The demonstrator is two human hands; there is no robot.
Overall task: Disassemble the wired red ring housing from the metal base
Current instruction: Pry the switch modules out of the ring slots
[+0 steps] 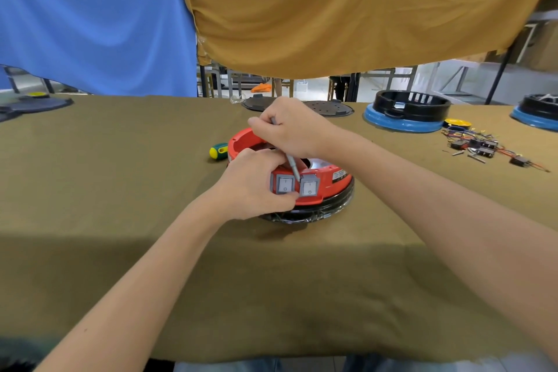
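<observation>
Red ring housing [241, 142] gripped by left hand [256, 187], right hand [290, 127] pinching screwdriver [292, 164].

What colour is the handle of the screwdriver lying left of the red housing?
Green and yellow; the screwdriver handle shows in the head view.

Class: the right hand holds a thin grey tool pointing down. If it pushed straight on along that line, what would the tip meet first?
The right hand drives the tool toward the gap between the two grey switches on the red ring; it probably meets a switch edge first, though depth is unclear.
</observation>
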